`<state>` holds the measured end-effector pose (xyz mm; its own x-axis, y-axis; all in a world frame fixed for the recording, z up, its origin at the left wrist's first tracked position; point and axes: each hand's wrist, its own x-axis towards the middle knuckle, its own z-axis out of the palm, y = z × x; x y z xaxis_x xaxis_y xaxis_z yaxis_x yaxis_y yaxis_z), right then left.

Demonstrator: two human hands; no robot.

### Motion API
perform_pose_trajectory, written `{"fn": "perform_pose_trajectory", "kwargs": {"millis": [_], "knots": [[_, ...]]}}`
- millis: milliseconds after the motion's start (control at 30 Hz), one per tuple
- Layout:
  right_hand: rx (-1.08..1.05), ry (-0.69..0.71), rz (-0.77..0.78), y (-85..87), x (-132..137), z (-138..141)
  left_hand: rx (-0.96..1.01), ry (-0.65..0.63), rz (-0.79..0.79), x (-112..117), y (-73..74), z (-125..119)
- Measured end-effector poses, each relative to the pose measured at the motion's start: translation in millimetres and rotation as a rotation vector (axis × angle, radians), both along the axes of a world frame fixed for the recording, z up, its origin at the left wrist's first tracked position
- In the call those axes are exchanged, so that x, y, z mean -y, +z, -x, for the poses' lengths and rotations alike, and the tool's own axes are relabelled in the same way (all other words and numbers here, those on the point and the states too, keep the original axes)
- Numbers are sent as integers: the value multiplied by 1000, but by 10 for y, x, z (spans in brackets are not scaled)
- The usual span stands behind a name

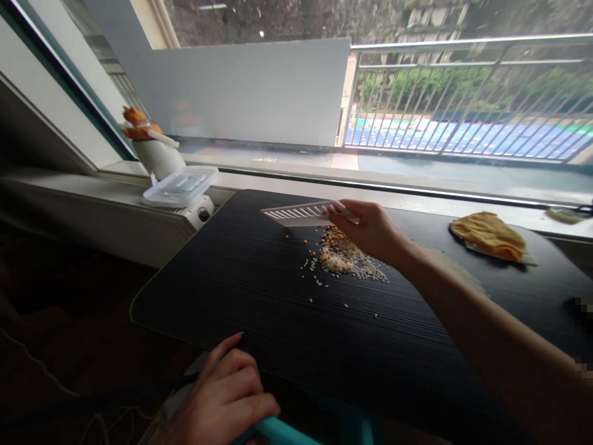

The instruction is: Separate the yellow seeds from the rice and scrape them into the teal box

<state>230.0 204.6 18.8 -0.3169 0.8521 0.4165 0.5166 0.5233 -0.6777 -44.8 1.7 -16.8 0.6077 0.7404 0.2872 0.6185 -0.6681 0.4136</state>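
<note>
My right hand [368,227] reaches across the dark table and pinches one end of a white slotted plastic piece [296,216]. The piece is held tilted just behind and above a mixed pile of white rice grains [338,262] and yellow kernels [331,238]. Loose grains lie scattered to the left and in front of the pile. At the table's front edge, my left hand [227,392] is curled over the rim of a teal container [287,432], with one finger pointing toward the tabletop. Most of the container is hidden below the table.
A folded yellow cloth [488,235] lies on the right of the table [217,278]. Pale grains [456,269] are partly behind my right forearm. A clear plastic lid [180,185] and a white container with an orange top [155,151] stand at the left by the window.
</note>
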Motion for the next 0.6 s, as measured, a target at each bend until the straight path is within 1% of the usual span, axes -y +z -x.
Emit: {"fn": "perform_pose_trajectory", "kwargs": {"millis": [100,167,233,333,400,533,600], "knots": [[125,76,0,144,60,59,-6,-45,-13,-29,-28,92],[156,122,5,210,119,70,-32,-21,-9,-30,-47,124],[154,142,28,229,170,57,-34,0,-14,-24,-59,130],[123,130,85,208,231,-1,6,-12,-41,-20,-56,113],[99,140,119,206,275,-57,14,3,-65,-26,-42,101],[53,217,195,272,376,-186,9,16,-98,-39,-27,103],[18,185,225,298,407,-239,5,11,-83,-37,-33,116]]}}
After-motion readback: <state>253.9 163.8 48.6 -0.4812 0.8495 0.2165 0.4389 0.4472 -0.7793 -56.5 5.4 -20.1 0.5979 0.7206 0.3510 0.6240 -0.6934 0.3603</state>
